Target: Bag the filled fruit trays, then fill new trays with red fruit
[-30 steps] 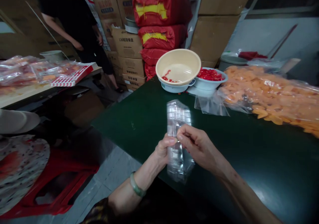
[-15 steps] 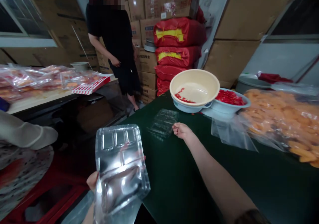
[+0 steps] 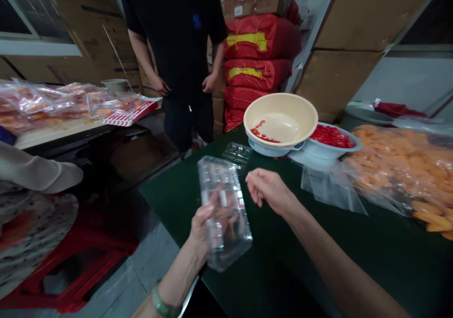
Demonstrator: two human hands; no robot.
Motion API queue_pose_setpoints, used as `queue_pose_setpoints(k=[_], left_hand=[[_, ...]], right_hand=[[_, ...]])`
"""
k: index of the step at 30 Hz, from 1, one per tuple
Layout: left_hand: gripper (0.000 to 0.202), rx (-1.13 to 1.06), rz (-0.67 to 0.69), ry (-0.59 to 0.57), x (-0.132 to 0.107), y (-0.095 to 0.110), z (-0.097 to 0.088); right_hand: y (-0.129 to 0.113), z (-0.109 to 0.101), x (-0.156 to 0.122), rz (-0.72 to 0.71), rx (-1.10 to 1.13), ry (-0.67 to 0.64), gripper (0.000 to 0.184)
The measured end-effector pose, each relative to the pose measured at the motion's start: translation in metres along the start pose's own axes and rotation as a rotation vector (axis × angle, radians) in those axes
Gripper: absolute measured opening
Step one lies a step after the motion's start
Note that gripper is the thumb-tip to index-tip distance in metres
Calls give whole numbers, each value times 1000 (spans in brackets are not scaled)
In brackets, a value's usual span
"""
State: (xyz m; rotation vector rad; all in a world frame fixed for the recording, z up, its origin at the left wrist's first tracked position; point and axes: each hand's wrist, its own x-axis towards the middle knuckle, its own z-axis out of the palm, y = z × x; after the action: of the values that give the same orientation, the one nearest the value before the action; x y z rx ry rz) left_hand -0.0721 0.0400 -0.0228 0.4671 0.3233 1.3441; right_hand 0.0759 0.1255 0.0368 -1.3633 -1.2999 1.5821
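Note:
My left hand [image 3: 201,228] grips a stack of clear plastic trays [image 3: 226,214] by its left side, fingers spread behind it and visible through the plastic. The stack is tilted upright over the table's near corner and has moulded compartments. Just right of the stack, my right hand [image 3: 269,190] hovers over the green table [image 3: 293,247] with its fingers curled in; nothing shows in them. Beyond both hands, another clear compartment tray [image 3: 238,152] lies on the table, its near part hidden behind the stack.
A cream basin [image 3: 279,112] with red pieces sits on a blue one. Beside it are a blue basin of red packets [image 3: 332,136] and a bag of orange, rounded pieces [image 3: 406,162]. A person [image 3: 173,39] stands across the table. A red stool [image 3: 81,266] is at left.
My right hand has drawn back from the tray on the table toward the stack. My left hand has brought the stack right and inward. The person across has come closer.

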Motion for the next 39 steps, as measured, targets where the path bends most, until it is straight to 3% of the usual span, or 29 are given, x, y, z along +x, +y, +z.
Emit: queue_pose_setpoints(k=[1, 3, 4, 8, 13, 17, 22, 26, 29, 31, 34, 37, 39], left_hand=[[72, 3, -11, -11, 3, -11, 5], [63, 21, -34, -68, 8, -33, 14], [61, 32, -49, -105, 9, -43, 17], [56, 84, -112, -178, 8, -71, 29], [57, 181, -177, -175, 5, -77, 48], [59, 195, -204, -169, 6, -77, 54], [57, 196, -198, -130, 7, -80, 49], [50, 249, -198, -145, 11, -82, 51], [50, 204, -184, -122, 16, -76, 53], [55, 143, -184, -79, 18, -64, 47], [66, 68, -179, -23, 18, -34, 25], [77, 25, -159, -22, 12, -1, -2], [84, 22, -137, -37, 6, 16, -14]], right_hand=[[2, 1, -22, -57, -81, -227, 20], [8, 0, -53, -121, -168, -418, 24], [12, -3, -62, -140, -184, -448, 25], [25, -27, -70, -146, -108, -402, 29], [30, -47, -81, -159, -33, -362, 31], [33, -52, -85, -176, -26, -341, 33], [36, -55, -83, -139, 0, -339, 33], [22, -48, -96, -184, -84, -269, 26], [8, -44, -110, -335, -101, -170, 23], [7, -50, -112, -343, -56, -137, 26], [21, -79, -93, -222, 103, -78, 27], [42, -111, -47, -11, 234, -32, 28], [52, -121, -10, 142, 228, 50, 26]])
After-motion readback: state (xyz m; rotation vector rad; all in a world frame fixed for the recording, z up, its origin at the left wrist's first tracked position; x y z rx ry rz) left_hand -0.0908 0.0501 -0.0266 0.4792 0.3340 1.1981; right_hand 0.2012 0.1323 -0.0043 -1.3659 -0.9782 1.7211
